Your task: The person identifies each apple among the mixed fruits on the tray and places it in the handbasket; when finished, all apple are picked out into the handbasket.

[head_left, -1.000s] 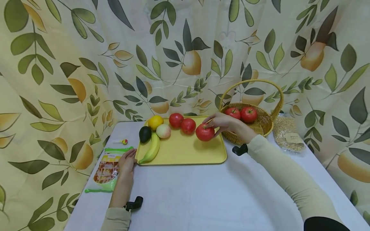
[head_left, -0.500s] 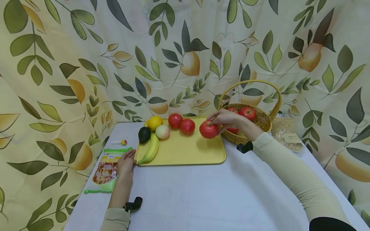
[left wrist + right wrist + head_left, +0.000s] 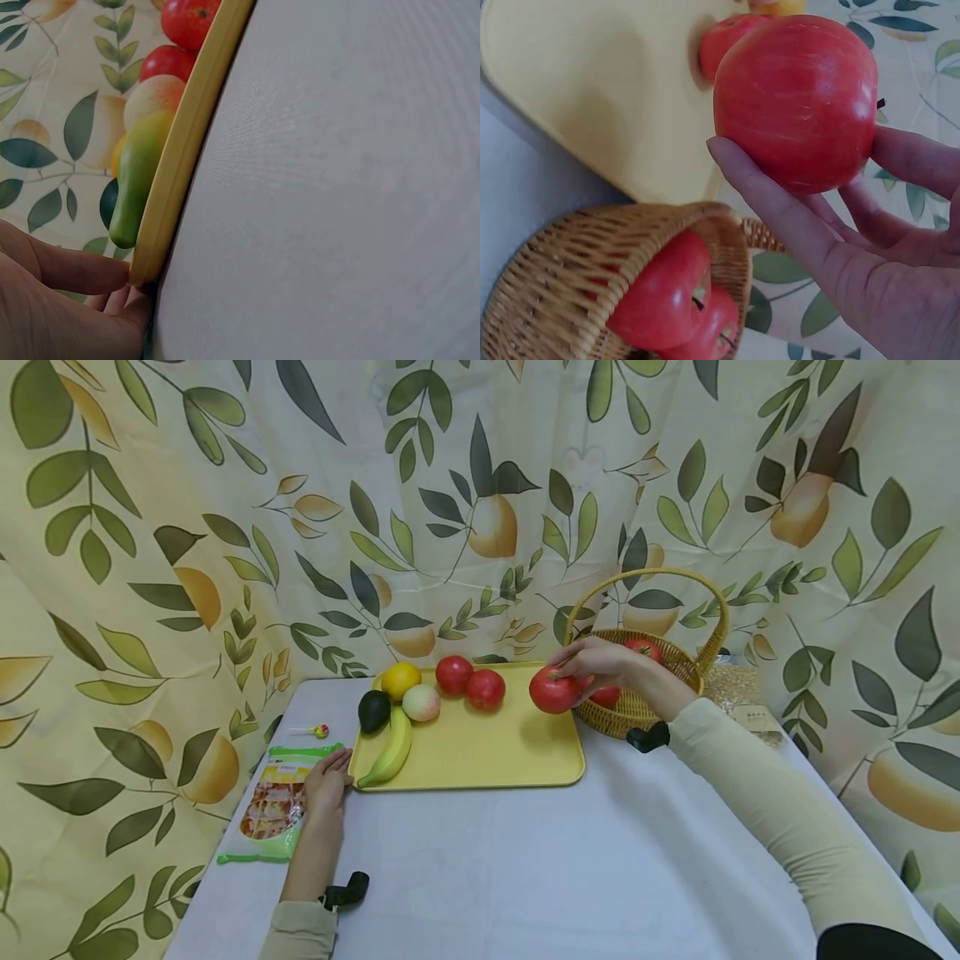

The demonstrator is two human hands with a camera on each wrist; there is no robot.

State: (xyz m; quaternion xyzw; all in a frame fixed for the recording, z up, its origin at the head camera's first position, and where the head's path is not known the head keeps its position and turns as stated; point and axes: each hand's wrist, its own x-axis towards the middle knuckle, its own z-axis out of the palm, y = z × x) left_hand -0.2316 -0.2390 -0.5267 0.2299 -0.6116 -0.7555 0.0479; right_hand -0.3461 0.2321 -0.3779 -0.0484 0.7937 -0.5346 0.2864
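A red apple is held by my right hand, thumb and fingers curled round it. In the head view it overlaps the right end of the yellow tray, beside the wicker basket. More red apples lie inside the basket. My left hand grips the tray's left edge; in the left wrist view the thumb is at its rim and other fingers are partly hidden. On the tray are two red apples, a peach, a lemon, an avocado and a banana.
Left of the tray lie a green-edged food packet, partly behind the left forearm, and a lollipop. A clear bag of pale grains stands right of the basket. A leaf-patterned curtain hangs behind the white table.
My right hand has carried the apple rightward and slightly back, from above the tray to near the basket's left rim. My left hand has stayed at the tray's edge.
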